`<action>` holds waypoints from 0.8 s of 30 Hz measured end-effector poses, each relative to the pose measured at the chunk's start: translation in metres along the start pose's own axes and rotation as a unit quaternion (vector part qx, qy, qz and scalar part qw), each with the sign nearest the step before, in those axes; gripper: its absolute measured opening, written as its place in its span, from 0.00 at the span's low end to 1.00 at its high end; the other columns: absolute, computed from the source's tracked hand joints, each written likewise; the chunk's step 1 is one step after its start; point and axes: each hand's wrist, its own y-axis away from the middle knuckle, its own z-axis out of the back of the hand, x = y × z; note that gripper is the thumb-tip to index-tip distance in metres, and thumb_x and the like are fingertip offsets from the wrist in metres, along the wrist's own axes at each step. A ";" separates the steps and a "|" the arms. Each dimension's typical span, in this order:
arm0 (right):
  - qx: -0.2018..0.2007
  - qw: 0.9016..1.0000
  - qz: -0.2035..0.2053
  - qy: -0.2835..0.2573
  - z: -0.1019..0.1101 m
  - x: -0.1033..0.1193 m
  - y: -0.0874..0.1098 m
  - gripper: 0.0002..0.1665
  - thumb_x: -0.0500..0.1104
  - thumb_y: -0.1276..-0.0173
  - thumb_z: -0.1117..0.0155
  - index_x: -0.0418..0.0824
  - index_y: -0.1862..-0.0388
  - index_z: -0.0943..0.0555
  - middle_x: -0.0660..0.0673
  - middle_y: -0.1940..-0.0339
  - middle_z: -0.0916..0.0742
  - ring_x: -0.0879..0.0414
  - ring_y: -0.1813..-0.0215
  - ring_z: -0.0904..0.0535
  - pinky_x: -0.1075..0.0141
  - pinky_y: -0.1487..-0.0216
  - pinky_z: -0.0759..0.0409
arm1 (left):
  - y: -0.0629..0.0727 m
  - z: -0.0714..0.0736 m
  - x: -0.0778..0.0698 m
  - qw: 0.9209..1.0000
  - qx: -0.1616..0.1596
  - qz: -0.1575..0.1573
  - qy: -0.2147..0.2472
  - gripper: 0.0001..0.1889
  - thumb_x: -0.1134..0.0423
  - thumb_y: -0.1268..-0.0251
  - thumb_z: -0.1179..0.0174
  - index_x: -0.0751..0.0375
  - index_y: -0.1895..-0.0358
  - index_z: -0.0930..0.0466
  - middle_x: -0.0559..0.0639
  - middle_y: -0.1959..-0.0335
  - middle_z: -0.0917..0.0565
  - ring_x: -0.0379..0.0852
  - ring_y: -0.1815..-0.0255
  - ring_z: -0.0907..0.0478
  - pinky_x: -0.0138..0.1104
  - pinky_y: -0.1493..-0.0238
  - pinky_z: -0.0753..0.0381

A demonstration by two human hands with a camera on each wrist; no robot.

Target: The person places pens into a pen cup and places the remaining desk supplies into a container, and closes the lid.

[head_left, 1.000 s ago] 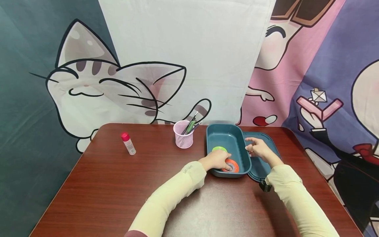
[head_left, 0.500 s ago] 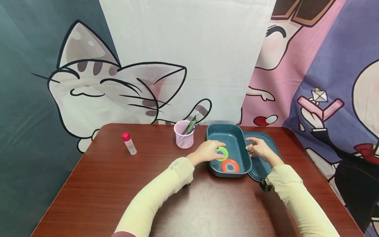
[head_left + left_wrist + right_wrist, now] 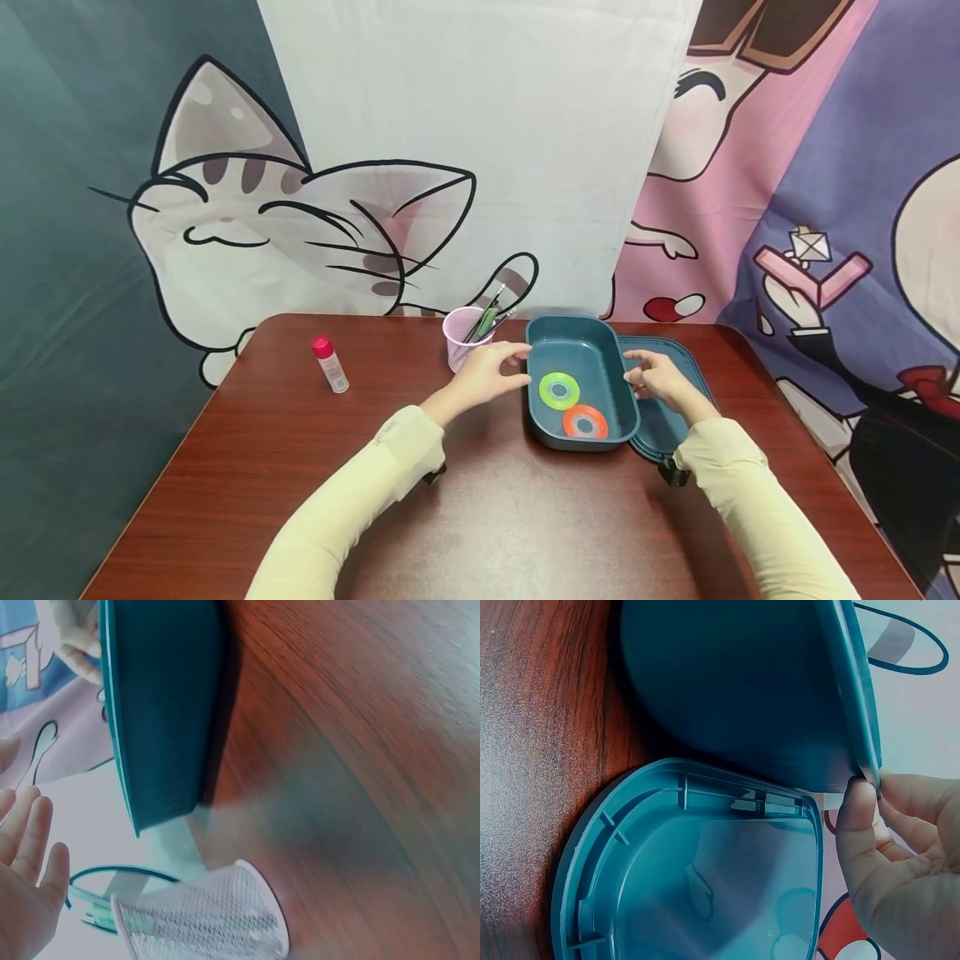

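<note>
A deep teal plastic box (image 3: 576,354) stands on the table, holding a lime-green ring (image 3: 559,391) and an orange ring (image 3: 585,422) that look like tape rolls. My left hand (image 3: 483,372) is beside the box's left rim, fingers apart and nothing in them; its fingers (image 3: 34,840) show relaxed in the left wrist view. At the opposite side, my right hand (image 3: 656,380) pinches the right rim between thumb and fingers, as the right wrist view shows (image 3: 904,847). Under that hand lies the teal lid (image 3: 697,877), its ridged inner side up, partly beneath the box's edge.
A pink mesh pen cup (image 3: 459,337) with pens and a green item stands left of the box, just behind my left hand. Farther left on the wooden table (image 3: 300,467) is a glue stick (image 3: 330,364) with a red cap. A printed cloth (image 3: 480,125) hangs behind.
My left hand has let go of the orange ring, come out of the box and moved left past its rim. Both rings lie uncovered. The right hand has stayed at the rim.
</note>
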 end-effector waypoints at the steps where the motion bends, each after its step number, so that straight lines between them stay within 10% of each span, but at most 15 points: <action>1: 0.000 1.000 -0.001 0.001 0.000 0.000 0.000 0.31 0.32 0.38 0.50 0.30 0.36 0.44 0.39 0.66 0.27 0.56 0.73 0.28 0.63 0.67 0.23 | 0.003 0.003 0.002 1.000 -0.012 0.000 0.009 0.23 0.59 0.51 0.36 0.61 0.48 0.26 0.53 0.59 0.18 0.47 0.60 0.20 0.35 0.58 0.23; 16: -0.003 1.000 -0.007 0.004 -0.001 -0.001 0.000 0.30 0.32 0.38 0.51 0.31 0.36 0.44 0.40 0.67 0.27 0.56 0.72 0.29 0.65 0.68 0.23 | 0.046 0.039 0.035 0.983 -0.179 0.037 0.034 0.21 0.65 0.56 0.34 0.65 0.54 0.22 0.55 0.65 0.16 0.45 0.67 0.20 0.38 0.61 0.23; 24: -0.002 1.000 -0.005 0.002 -0.001 -0.001 -0.001 0.30 0.32 0.37 0.51 0.31 0.36 0.44 0.39 0.65 0.26 0.57 0.73 0.29 0.65 0.69 0.23 | 0.065 0.064 0.049 0.955 -0.287 0.065 0.039 0.23 0.64 0.54 0.34 0.62 0.51 0.24 0.54 0.68 0.16 0.48 0.68 0.19 0.39 0.58 0.24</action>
